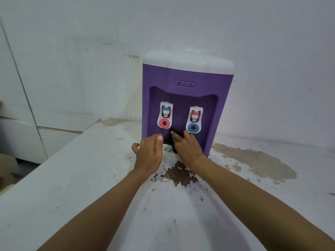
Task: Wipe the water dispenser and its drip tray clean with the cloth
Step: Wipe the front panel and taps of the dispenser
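**Dispenser** (186,87). Purple body with a white top. It stands upright at the back of the counter (81,174), against the wall (272,42). An oval light panel (184,83) sits above a recessed bay.

**Taps.** There are two in the bay. The left tap (165,116) has a blue cap and a red ring. The right tap (194,120) has a red cap and a blue ring.

**Drip tray** (167,149). Seated at the foot of the bay. Only a pale sliver shows between the hands, and its condition cannot be told.

**Left hand** (150,153). Fingers straight, thumb held out to the side, laid against the tray's left end. No grip is seen.

**Right hand** (187,147). Fingers stretched forward into the dark floor of the bay, at the tray's right end. It holds nothing that shows.

**Purpose, judged.** The hands flank the tray, most likely to draw it out or seat it squarely, since the low bay leaves little room for wiping in place.

**Cloth.** Not in view.

**Counter.** White paint, badly flaked. A dark bare patch (179,173) lies just before the dispenser, and a wider tan patch (253,163) lies to its right. Loose chips lie scattered around both.

**Room.** Plain white walls, scuffed behind the dispenser. White panelling (18,87) stands at far left, below counter level.
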